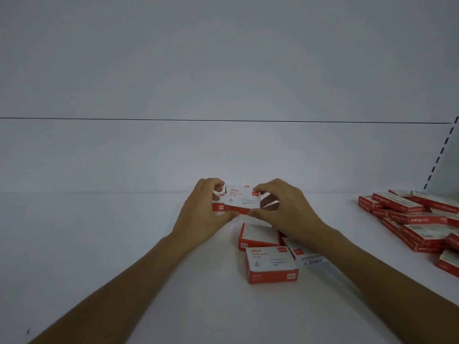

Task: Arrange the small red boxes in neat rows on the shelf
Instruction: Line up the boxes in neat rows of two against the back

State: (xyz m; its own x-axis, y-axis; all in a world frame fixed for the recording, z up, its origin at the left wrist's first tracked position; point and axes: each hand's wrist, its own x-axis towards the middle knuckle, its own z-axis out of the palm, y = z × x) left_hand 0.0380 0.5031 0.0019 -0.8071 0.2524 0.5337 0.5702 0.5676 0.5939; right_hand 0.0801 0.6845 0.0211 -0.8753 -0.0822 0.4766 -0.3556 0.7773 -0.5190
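Near the back of the white shelf both my hands hold one small red and white box of paper clips. My left hand grips its left end, fingers curled over the top and thumb under the front edge. My right hand pinches its right end the same way. Another box seems to sit behind its left end, mostly hidden by my fingers. Closer to me lie three more boxes: one flat with its label up, one behind it, and one partly under my right wrist.
A loose heap of several longer red boxes fills the shelf's right side. The shelf's white back panel rises just behind my hands. A slotted upright stands at the far right. Bare shelf stretches to the left.
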